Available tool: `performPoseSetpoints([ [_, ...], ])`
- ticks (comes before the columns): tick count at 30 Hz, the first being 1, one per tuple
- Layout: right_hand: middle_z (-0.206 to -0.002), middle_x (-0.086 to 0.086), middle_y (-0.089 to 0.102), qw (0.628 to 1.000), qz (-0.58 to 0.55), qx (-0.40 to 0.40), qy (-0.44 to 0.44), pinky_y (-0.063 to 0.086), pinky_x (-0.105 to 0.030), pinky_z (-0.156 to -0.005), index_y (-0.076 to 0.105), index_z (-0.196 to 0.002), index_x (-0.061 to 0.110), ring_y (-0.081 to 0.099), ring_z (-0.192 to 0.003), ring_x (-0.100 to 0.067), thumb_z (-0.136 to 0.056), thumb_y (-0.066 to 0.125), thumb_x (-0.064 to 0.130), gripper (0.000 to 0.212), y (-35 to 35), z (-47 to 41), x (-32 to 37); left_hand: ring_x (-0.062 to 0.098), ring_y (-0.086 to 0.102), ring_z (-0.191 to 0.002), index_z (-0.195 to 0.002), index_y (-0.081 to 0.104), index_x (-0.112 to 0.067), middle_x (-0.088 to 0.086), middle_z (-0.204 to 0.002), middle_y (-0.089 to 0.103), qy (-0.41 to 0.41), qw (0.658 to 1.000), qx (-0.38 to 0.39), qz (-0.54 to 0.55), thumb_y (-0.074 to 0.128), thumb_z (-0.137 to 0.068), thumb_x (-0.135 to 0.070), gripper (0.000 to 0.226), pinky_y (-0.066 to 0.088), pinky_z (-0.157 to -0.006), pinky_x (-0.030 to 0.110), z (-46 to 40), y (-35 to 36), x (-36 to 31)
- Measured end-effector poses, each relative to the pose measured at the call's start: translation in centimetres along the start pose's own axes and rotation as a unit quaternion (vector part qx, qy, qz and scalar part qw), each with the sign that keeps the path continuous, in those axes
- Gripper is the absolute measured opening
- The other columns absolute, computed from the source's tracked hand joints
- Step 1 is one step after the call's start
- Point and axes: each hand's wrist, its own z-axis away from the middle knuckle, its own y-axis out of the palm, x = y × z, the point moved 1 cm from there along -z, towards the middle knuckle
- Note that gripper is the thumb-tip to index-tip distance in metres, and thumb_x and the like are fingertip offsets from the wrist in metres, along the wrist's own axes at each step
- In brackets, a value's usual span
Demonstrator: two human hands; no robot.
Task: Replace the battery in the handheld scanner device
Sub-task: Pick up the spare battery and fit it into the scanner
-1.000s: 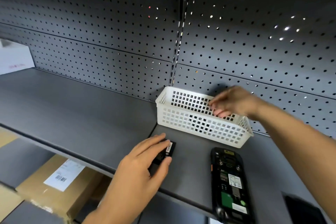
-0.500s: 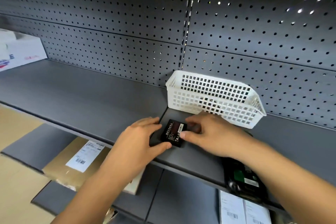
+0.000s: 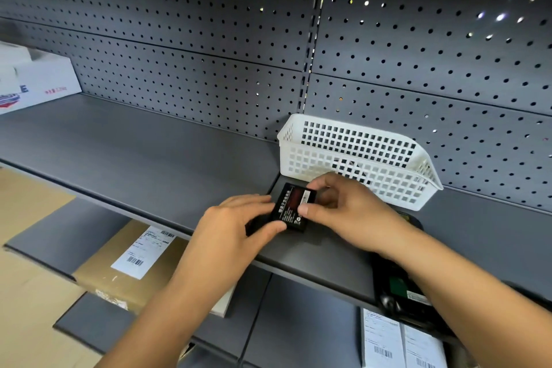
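Note:
A black battery [image 3: 291, 207] with printed labels is held just above the grey shelf [image 3: 149, 158], in front of the white basket. My left hand [image 3: 236, 227] grips its left and lower edge. My right hand [image 3: 346, 212] pinches its right edge between thumb and forefinger. The handheld scanner [image 3: 397, 287] lies face down at the shelf's front edge, its open back showing a green board; my right forearm covers most of it.
A white lattice basket [image 3: 358, 164] stands against the pegboard wall behind the hands. A white box [image 3: 38, 81] sits far left on the shelf. On the lower shelf lie a cardboard parcel [image 3: 131, 263] and labelled white packets [image 3: 400, 340].
My right hand came from the basket to the battery and now pinches it with the left hand. The battery has tilted up off the shelf. The view shifted right and down.

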Motion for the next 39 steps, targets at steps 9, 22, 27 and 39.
performPoseSetpoints([
  [9, -0.063, -0.007, 0.07, 0.922, -0.366, 0.086, 0.088, 0.052, -0.019, -0.043, 0.063, -0.092, 0.008, 0.063, -0.049, -0.013, -0.088, 0.064, 0.019, 0.011, -1.3, 2.1, 0.6, -0.006, 0.062, -0.113, -0.118, 0.072, -0.023, -0.015, -0.117, 0.072, -0.033, 0.981, -0.022, 0.19, 0.077, -0.08, -0.027, 0.038, 0.047, -0.1, 0.02, 1.2, -0.8, -1.9],
  [22, -0.082, 0.003, 0.071, 0.963, -0.144, -0.131, -0.187, 0.058, -0.03, -0.072, 0.052, -0.124, 0.045, 0.068, -0.078, -0.01, -0.083, 0.07, 0.01, 0.057, -1.0, 6.0, 1.4, 0.013, 0.074, -0.089, -0.094, 0.07, -0.019, 0.0, -0.091, 0.078, -0.061, 0.912, -0.078, 0.398, 0.078, -0.076, -0.001, 0.027, 0.054, -0.078, 0.018, 1.0, 0.3, -3.9],
  [27, -0.095, 0.015, 0.076, 0.958, -0.085, -0.173, -0.212, 0.056, -0.033, -0.081, 0.068, -0.097, 0.036, 0.072, -0.092, -0.013, -0.079, 0.075, 0.015, 0.029, -0.8, 8.0, 0.6, 0.021, 0.073, -0.094, -0.091, 0.069, -0.026, 0.003, -0.095, 0.077, -0.044, 0.913, -0.074, 0.399, 0.078, -0.076, -0.004, 0.029, 0.055, -0.085, 0.026, 2.1, 0.9, -4.2],
  [39, -0.078, -0.007, 0.074, 0.934, -0.265, -0.174, -0.162, 0.055, -0.023, -0.058, 0.062, -0.102, 0.025, 0.064, -0.062, -0.012, -0.071, 0.072, 0.016, 0.034, -2.5, 9.2, 0.1, 0.023, 0.073, -0.096, -0.112, 0.068, -0.024, 0.002, -0.099, 0.077, -0.002, 0.916, -0.03, 0.4, 0.082, -0.071, -0.013, 0.044, 0.056, -0.085, 0.029, 2.0, 1.6, -6.3],
])
